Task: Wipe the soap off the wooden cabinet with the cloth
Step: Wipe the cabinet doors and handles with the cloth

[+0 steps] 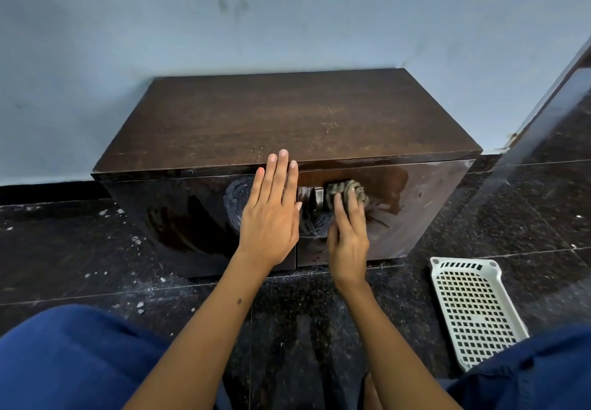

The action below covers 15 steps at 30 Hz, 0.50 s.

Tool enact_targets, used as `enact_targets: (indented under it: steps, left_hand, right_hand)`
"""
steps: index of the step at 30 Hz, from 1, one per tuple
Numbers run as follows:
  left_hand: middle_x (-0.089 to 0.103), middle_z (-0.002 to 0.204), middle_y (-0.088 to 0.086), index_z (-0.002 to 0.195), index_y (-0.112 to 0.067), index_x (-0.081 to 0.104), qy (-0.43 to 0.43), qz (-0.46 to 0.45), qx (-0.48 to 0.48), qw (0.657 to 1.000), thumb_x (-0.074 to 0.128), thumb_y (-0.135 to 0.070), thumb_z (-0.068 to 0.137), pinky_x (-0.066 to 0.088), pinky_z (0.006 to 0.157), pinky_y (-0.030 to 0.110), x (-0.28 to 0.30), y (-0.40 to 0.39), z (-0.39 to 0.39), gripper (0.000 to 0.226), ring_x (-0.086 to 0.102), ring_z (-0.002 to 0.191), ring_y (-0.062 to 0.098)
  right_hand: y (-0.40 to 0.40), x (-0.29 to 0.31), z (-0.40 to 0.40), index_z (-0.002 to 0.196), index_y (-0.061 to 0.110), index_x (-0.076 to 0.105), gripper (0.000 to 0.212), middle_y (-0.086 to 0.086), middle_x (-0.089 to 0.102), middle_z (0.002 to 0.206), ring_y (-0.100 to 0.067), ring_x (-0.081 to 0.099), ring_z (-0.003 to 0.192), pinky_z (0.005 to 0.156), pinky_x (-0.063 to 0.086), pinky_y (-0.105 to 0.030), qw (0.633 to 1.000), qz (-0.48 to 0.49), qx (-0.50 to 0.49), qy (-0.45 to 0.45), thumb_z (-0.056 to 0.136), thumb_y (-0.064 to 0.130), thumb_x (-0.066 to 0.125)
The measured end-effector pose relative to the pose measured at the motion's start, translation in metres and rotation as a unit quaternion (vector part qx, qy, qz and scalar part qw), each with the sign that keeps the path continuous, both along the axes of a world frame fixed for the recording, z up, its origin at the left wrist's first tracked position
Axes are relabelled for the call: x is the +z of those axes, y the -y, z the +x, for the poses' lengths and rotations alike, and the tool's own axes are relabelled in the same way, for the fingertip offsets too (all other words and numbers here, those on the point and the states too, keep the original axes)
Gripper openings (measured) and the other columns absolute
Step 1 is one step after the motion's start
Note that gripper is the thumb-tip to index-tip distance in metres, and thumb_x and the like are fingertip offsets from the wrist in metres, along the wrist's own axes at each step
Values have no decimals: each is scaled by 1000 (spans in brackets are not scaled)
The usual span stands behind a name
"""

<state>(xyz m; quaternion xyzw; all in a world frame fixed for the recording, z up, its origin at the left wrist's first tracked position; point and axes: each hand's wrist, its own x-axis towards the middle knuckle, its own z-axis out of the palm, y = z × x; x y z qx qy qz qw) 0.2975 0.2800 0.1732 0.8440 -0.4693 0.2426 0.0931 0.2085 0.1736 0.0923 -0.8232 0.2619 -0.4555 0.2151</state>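
Note:
A low dark wooden cabinet [287,122] stands against the wall, its two glossy front doors facing me. Whitish soap smears [235,197] swirl across the left door and around the metal handles [315,197] in the middle. My left hand [271,211] lies flat and open against the left door, fingertips reaching the top edge. My right hand [347,237] presses a bunched grey-brown cloth [347,187] against the right door, just right of the handles. The right door shows wet streaks.
A white perforated plastic basket [473,310] lies on the dark speckled floor [64,250] at the right. Small bits of debris dot the floor left of the cabinet. My knees in blue fabric [73,355] fill the lower corners. A pale blue wall [287,26] stands behind.

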Motion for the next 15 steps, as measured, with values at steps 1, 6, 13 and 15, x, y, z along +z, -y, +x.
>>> enact_targets:
  steps: [1,6,13,15]
  left_hand:
    - [11,156,19,148,1,19,-2,3,2,1000,25,-27,97,11,117,43,-1,-1,0,58,9,145,31]
    - [26,152,22,142,4,34,-74,-85,-10,994,29,-22,96,14,117,46,-11,-5,-21,53,19,143,34]
    - [36,145,0,144,-11,33,-478,-218,-42,850,25,-42,100,23,107,12,-26,12,-77,54,32,130,3]
    - [29,149,-2,146,-13,28,-505,-210,-17,837,28,-33,101,16,101,6,-24,18,-74,49,28,134,3]
  right_hand:
    - [3,-3,-1,136,3,49,48,-9,31,149,-36,30,138,113,20,-27,1000,-2,4,-3,89,-6,52]
    - [1,-2,-1,138,3,46,48,-5,26,149,-35,25,140,114,24,-39,992,101,-68,35,91,-7,51]
    - [4,-2,-4,137,3,46,47,-3,26,147,-36,27,140,111,30,-44,992,112,-48,28,91,-3,50]
    - [0,1,-4,139,4,44,48,-2,24,148,-34,25,141,112,27,-38,992,116,-41,25,92,-2,50]
